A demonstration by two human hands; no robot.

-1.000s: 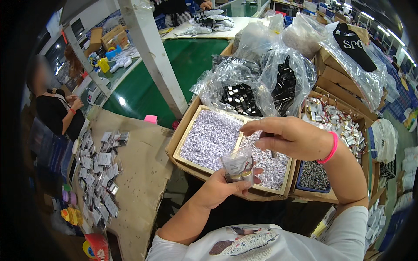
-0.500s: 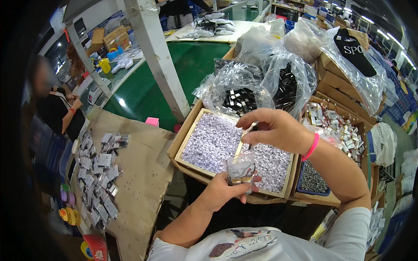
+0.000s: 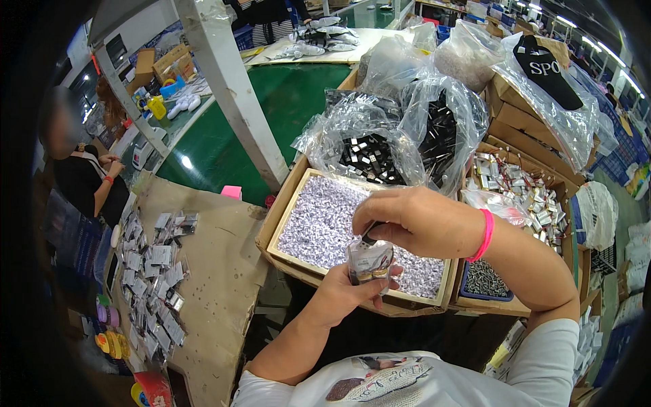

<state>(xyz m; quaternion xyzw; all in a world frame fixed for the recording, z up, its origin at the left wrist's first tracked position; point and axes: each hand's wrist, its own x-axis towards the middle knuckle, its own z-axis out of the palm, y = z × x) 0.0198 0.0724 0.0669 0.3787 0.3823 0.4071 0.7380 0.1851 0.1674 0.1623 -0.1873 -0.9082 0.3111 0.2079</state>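
My left hand [image 3: 339,295] is closed around the lower part of a small clear plastic bag [image 3: 369,258], which stands upright with wires and some gold-coloured pieces inside. Just over the bag's mouth, my right hand [image 3: 420,214] pinches a small black piece [image 3: 371,235]; its fingertips touch or nearly touch the bag's top edge. A pink band [image 3: 484,235] circles my right wrist. Beneath both hands lies a wooden-framed tray [image 3: 288,210] full of tiny white-and-grey pieces, and my right hand hides part of it.
Clear bags of black pieces [image 3: 366,159] stand behind the tray. To the right are a blue bin [image 3: 489,297] of screws and a carton of silver parts with wires [image 3: 536,203]. Filled packets [image 3: 159,254] cover part of the left table [image 3: 217,271]. A metal post [image 3: 234,102] rises ahead; someone works far left.
My right hand has come down and slightly left, bringing the black piece to the bag's mouth. My left hand still holds the bag in nearly the same place.
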